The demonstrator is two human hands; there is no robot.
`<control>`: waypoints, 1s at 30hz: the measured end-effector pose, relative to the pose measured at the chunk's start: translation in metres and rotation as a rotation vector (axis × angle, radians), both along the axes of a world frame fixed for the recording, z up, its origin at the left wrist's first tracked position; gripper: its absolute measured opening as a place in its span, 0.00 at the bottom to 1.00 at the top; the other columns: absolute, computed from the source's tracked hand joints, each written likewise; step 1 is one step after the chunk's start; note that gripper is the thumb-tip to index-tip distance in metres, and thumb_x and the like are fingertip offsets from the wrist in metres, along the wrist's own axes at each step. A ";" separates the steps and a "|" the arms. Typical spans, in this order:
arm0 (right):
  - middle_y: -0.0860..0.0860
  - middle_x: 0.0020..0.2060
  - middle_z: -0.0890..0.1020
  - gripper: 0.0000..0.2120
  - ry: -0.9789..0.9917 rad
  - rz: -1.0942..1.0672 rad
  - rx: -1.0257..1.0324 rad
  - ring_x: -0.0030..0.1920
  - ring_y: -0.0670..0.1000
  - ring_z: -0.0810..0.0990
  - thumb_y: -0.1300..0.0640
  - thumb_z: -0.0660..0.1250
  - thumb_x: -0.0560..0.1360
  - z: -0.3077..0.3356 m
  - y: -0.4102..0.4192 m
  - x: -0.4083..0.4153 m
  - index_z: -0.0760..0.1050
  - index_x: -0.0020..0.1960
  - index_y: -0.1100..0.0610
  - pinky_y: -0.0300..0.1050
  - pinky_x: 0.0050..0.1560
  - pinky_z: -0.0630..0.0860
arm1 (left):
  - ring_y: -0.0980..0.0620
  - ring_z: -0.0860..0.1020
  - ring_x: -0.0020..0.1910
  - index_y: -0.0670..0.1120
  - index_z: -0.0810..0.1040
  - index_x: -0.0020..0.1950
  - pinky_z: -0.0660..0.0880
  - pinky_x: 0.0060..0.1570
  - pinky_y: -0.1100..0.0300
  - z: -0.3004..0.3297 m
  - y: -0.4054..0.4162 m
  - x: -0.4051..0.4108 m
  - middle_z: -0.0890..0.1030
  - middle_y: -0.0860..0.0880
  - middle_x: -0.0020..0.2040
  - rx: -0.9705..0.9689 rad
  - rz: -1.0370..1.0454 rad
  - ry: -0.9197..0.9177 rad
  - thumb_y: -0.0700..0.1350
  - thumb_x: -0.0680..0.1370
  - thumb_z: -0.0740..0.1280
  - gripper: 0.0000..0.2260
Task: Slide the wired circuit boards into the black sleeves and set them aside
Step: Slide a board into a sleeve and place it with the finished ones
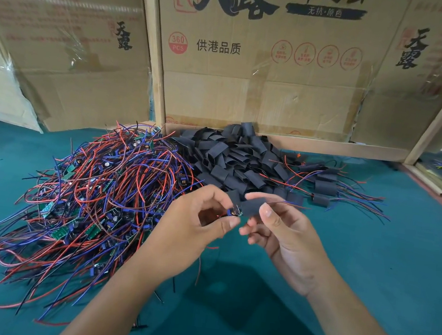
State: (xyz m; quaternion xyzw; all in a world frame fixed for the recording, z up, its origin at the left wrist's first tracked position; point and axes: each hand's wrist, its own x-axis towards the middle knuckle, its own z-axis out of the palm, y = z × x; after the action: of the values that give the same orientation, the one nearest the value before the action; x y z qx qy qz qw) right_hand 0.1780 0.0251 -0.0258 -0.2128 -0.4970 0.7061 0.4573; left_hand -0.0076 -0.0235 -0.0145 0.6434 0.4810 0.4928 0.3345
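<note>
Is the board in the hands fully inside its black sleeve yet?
Partly in. The circuit board still protrudes from the left end of the black sleeve, pinched by the left hand; the right hand holds the sleeve.

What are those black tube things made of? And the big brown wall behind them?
The black sleeves look like soft matte plastic or rubbery tubing: they flatten and crease, no shine. The brown wall looks like cardboard: printed box panels with folds and shiny clear tape across them.

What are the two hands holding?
Left hand pinches the small wired circuit board by its end; right hand pinches the flat black sleeve.
</note>
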 end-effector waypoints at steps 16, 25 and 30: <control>0.55 0.36 0.80 0.18 -0.029 0.050 0.024 0.40 0.55 0.84 0.49 0.76 0.70 0.000 -0.001 0.001 0.82 0.56 0.56 0.40 0.37 0.77 | 0.53 0.80 0.33 0.42 0.84 0.48 0.76 0.37 0.64 0.010 -0.006 0.005 0.84 0.49 0.38 0.006 0.011 -0.202 0.38 0.76 0.72 0.02; 0.55 0.37 0.81 0.23 0.054 0.117 0.016 0.39 0.51 0.83 0.46 0.79 0.67 -0.001 -0.001 0.000 0.82 0.57 0.57 0.41 0.38 0.77 | 0.52 0.82 0.33 0.39 0.80 0.50 0.78 0.36 0.64 0.014 -0.009 0.007 0.83 0.43 0.39 -0.249 -0.063 -0.551 0.41 0.69 0.74 0.12; 0.56 0.39 0.82 0.22 0.047 0.128 0.034 0.39 0.51 0.82 0.46 0.79 0.68 -0.001 -0.001 0.001 0.82 0.57 0.57 0.41 0.38 0.77 | 0.54 0.80 0.32 0.38 0.79 0.50 0.78 0.34 0.65 0.015 -0.011 0.010 0.83 0.41 0.39 -0.369 -0.117 -0.651 0.38 0.71 0.72 0.09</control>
State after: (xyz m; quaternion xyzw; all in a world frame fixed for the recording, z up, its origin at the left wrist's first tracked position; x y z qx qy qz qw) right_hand 0.1785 0.0241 -0.0270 -0.1559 -0.5107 0.7301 0.4264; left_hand 0.0019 -0.0345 0.0002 0.4083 0.3926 0.5567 0.6076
